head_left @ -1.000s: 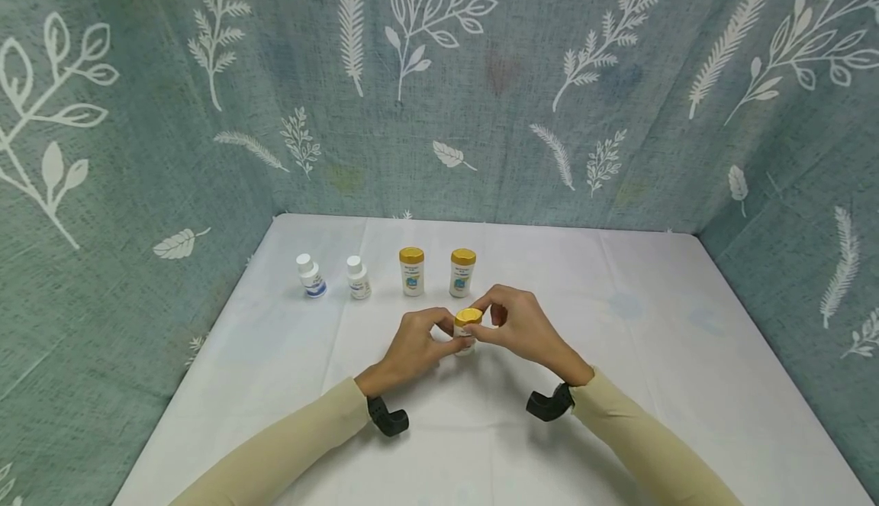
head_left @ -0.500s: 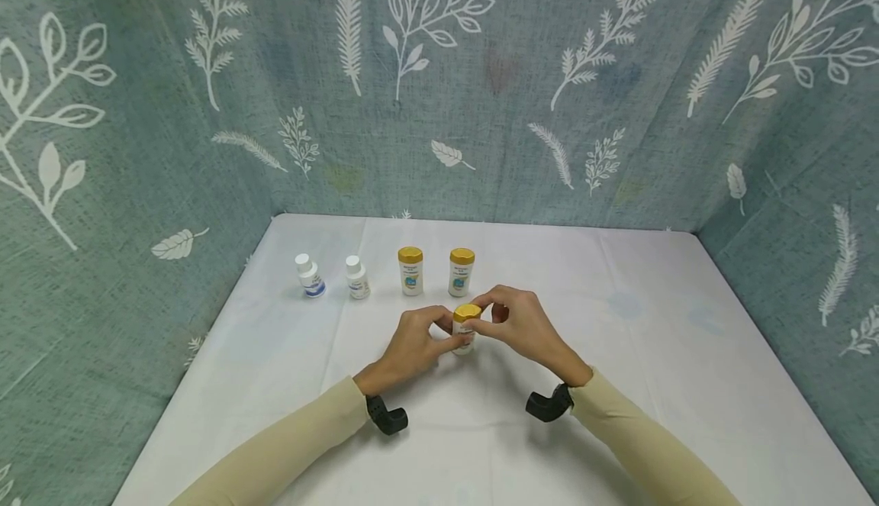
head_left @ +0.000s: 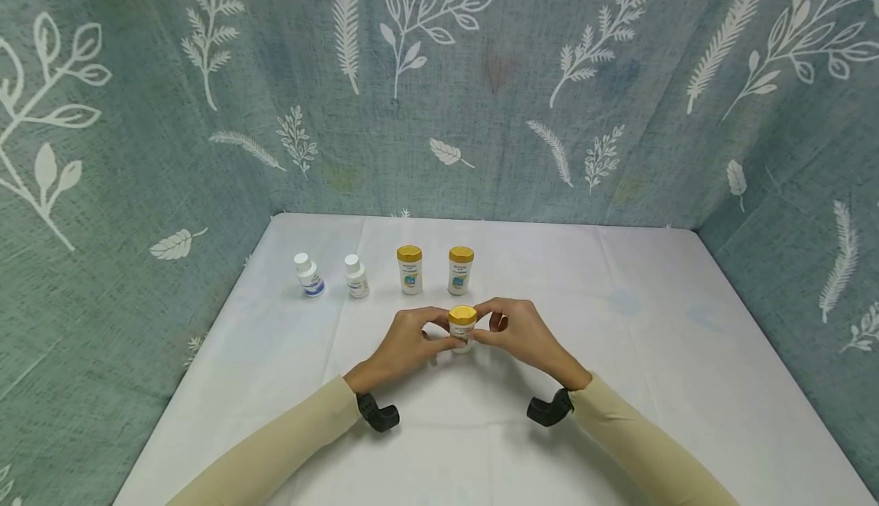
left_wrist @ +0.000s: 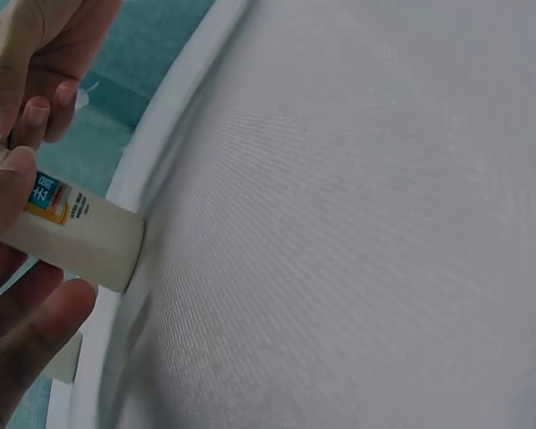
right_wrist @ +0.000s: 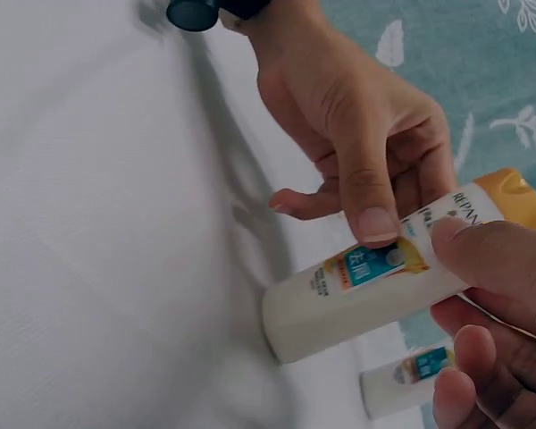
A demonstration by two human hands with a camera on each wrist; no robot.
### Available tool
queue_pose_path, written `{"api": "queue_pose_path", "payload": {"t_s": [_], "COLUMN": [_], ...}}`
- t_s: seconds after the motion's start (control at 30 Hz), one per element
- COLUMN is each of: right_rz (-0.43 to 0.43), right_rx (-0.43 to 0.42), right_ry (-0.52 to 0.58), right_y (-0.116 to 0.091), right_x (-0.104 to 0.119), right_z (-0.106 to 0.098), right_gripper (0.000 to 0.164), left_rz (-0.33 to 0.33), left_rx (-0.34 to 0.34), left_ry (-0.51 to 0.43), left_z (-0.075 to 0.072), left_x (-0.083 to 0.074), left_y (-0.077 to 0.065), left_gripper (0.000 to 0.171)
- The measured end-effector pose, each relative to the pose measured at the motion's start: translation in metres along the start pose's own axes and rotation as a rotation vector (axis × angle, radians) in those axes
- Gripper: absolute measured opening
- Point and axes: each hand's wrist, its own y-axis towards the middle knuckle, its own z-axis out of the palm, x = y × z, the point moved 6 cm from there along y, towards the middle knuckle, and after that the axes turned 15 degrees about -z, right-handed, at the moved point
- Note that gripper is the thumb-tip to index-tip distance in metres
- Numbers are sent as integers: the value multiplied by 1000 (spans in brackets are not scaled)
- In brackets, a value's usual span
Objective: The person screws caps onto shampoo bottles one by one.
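A small white bottle with a gold cap (head_left: 462, 315) stands upright between both hands in the head view, its base close over the white table. My left hand (head_left: 408, 342) grips its body from the left, thumb across the front. From the right, my right hand (head_left: 516, 330) pinches it between thumb and index finger, just under the cap. The right wrist view shows the bottle's printed label (right_wrist: 368, 266), with the left thumb (right_wrist: 375, 223) pressed beside it and the right thumb (right_wrist: 500, 250) nearer the cap. The bottle's lower body (left_wrist: 98, 241) is uncovered in the left wrist view.
Behind the hands stand two similar gold-capped bottles, a left one (head_left: 410, 277) and a right one (head_left: 459, 275). Farther left are two white-capped bottles, one with a blue band (head_left: 310, 281) and a plainer one (head_left: 357, 281). A patterned green curtain (head_left: 494, 170) encloses the table (head_left: 618, 323).
The held bottle has shifted slightly left with both hands. My right hand has slid a little lower, its thumb moving from near the cap down the body. The standing bottles keep their places.
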Motion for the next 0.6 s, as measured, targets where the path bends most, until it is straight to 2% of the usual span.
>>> {"api": "queue_pose_path", "payload": {"t_s": [0.13, 0.23, 0.43, 0.6], "right_rz": [21, 21, -2, 18], "right_rx": [8, -2, -94, -162], "right_ry": [7, -1, -33, -31], "right_y": [-3, -6, -8, -10], "right_x": [-4, -5, -8, -18], "right_z": [6, 7, -7, -27], "right_gripper": [26, 26, 26, 25], "left_rz": [-13, 20, 97, 144], "left_rx": [32, 21, -67, -145], "left_ry": [-40, -23, 48, 41], "left_z": [2, 2, 4, 9], "left_x": [3, 0, -15, -32], "left_y": [-2, -1, 13, 29], "left_gripper": [28, 24, 27, 38]}}
